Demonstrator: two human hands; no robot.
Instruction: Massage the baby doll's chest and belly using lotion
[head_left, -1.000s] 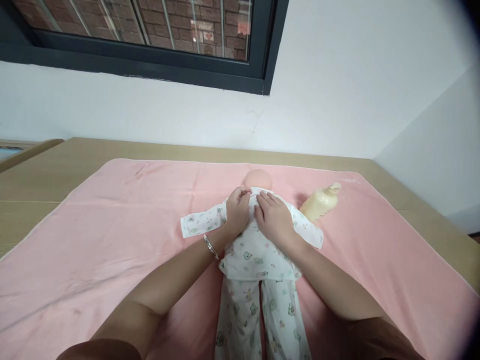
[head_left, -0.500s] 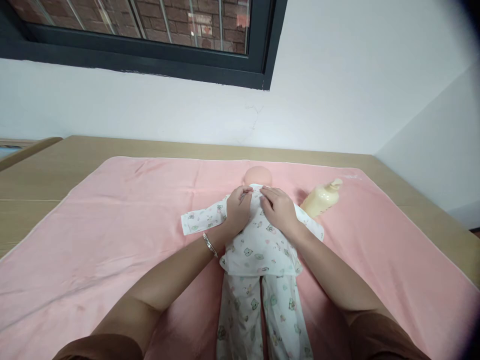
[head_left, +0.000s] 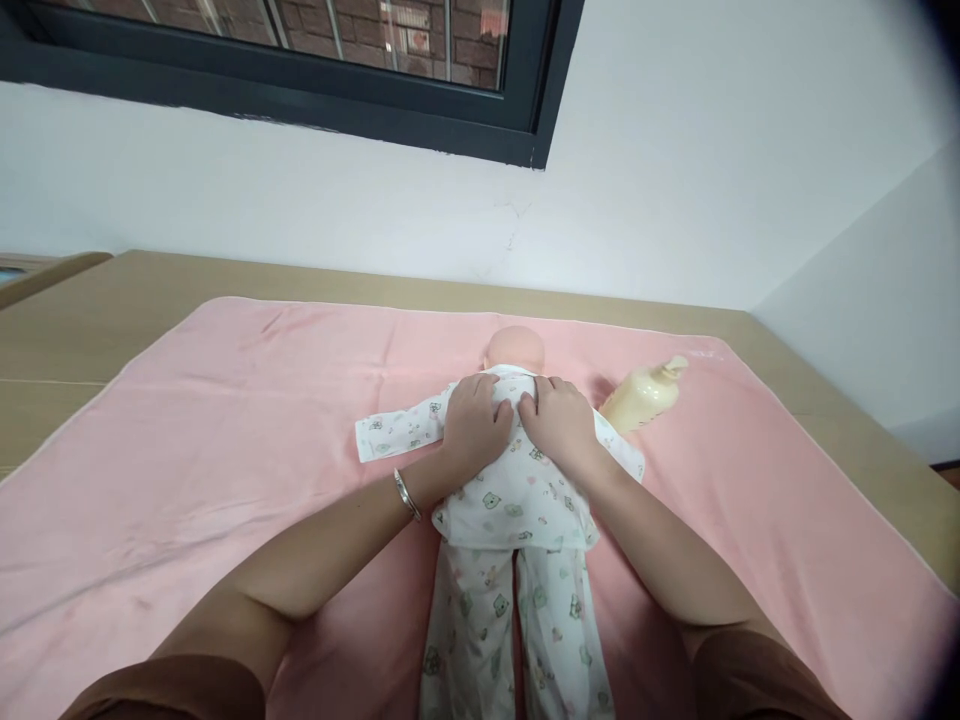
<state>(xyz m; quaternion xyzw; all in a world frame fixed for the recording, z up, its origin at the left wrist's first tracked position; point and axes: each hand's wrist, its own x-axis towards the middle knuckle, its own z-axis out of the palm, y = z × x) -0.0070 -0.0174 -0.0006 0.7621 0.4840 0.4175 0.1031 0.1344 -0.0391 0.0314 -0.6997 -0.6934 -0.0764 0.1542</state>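
A baby doll lies face up on a pink blanket (head_left: 225, 430), its bald head (head_left: 514, 347) pointing toward the wall. It wears a white shirt (head_left: 517, 495) with small animal prints and matching trousers (head_left: 480, 620). My left hand (head_left: 476, 425) and my right hand (head_left: 561, 422) rest side by side on the doll's upper chest. Their fingers are curled and pinch the shirt front just below the neck, thumbs almost touching. There is a silver bracelet (head_left: 406, 494) on my left wrist. The doll's left sleeve (head_left: 397, 432) lies stretched out flat.
A cream baby bottle (head_left: 642, 400) lies on its side on the blanket just right of the doll's shoulder. The blanket covers a wooden table (head_left: 112, 300) set against a white wall, under a dark-framed window (head_left: 300, 95).
Both hands have drawn closer together at the shirt's neck, the right one sliding up from the chest. The view has tilted slightly downward.
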